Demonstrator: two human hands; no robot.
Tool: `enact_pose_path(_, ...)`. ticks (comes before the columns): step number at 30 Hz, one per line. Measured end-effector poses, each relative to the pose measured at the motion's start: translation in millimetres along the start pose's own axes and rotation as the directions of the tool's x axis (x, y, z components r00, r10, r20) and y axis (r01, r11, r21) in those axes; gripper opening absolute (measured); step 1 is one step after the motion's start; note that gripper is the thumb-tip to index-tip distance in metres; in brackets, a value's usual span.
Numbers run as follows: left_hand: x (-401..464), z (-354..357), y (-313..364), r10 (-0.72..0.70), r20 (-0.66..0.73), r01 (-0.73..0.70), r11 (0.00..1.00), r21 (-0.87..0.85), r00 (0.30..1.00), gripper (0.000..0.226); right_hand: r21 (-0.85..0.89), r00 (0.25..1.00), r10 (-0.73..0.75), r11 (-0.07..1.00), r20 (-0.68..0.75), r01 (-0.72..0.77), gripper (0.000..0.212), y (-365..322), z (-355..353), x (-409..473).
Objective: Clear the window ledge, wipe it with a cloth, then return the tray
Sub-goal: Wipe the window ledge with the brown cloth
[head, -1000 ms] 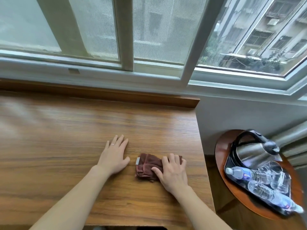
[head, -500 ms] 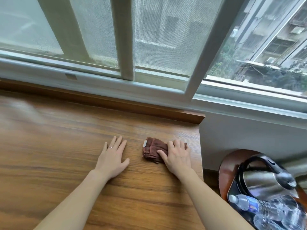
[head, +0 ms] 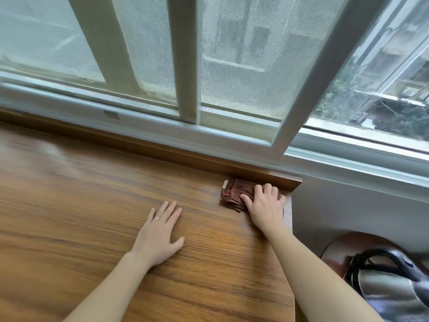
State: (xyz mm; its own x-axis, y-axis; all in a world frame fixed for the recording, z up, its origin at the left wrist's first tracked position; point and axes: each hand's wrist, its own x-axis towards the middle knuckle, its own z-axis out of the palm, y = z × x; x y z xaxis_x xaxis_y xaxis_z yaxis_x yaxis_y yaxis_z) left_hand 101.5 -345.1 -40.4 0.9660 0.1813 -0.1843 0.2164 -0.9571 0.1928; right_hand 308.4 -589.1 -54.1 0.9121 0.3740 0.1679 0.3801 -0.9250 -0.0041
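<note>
Under our right hand lies the folded dark red cloth. Our right arm reaches far forward, and the hand lies palm down with its fingers a little bent, pressing on the right part of the cloth. We pinch nothing; the fingers just push down. The cloth sticks out to the left of this hand, and a small white tag shows at its far left corner. It sits in the far right corner of the brown wooden window ledge, touching the raised wooden strip at the back, just past our fingertips.

Our left hand rests flat on the ledge, palm down, fingers straight and a bit spread. It holds nothing. We see a thin ring on one finger. The cloth is ahead of this hand and to its right, well apart from it.

Below our right arm, off the ledge, stands a shiny metal kettle with a black handle on a round brown table.
</note>
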Motion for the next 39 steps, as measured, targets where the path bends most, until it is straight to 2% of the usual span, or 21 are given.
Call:
enact_pose_path(6, 2.5, -1.8, 0.5, -0.015, 0.022, 0.014, 1.000, 0.016, 1.000, 0.089, -0.002, 1.000, 0.029, 1.000, 0.000, -0.029, 0.058, -4.3, 2.3, -2.4)
enact_pose_path(8, 2.5, -2.9, 2.0, -0.019, 0.028, 0.018, 1.000, 0.013, 0.999, 0.089, 0.002, 0.999, 0.049, 0.999, 0.020, -0.049, 0.053, -7.3, -0.1, -8.9)
enact_pose_path(13, 0.8, -9.4, 7.6, -0.037, 0.086, 0.037, 0.999, 0.008, 0.996, 0.081, 0.026, 0.997, 0.067, 0.997, 0.040, -0.068, 0.053, -14.9, -4.5, -36.7)
enact_pose_path(20, -18.4, -13.8, 11.3, -0.023, 0.137, 0.022, 1.000, 0.009, 0.990, 0.082, 0.057, 0.998, 0.068, 0.996, -0.005, -0.068, 0.052, -31.3, -16.3, -112.3)
enact_pose_path(29, -75.3, -8.3, 17.6, 0.070, 0.171, -0.075, 0.997, 0.025, 0.983, 0.083, -0.007, 0.991, 0.126, 0.992, -0.040, -0.127, 0.052, -59.3, -35.1, -218.9)
enact_pose_path(39, -118.7, 2.9, 21.7, 0.148, 0.141, -0.147, 0.989, -0.020, 0.979, 0.075, -0.020, 0.982, 0.190, 0.982, 0.007, -0.190, 0.047, -81.9, -58.7, -310.7)
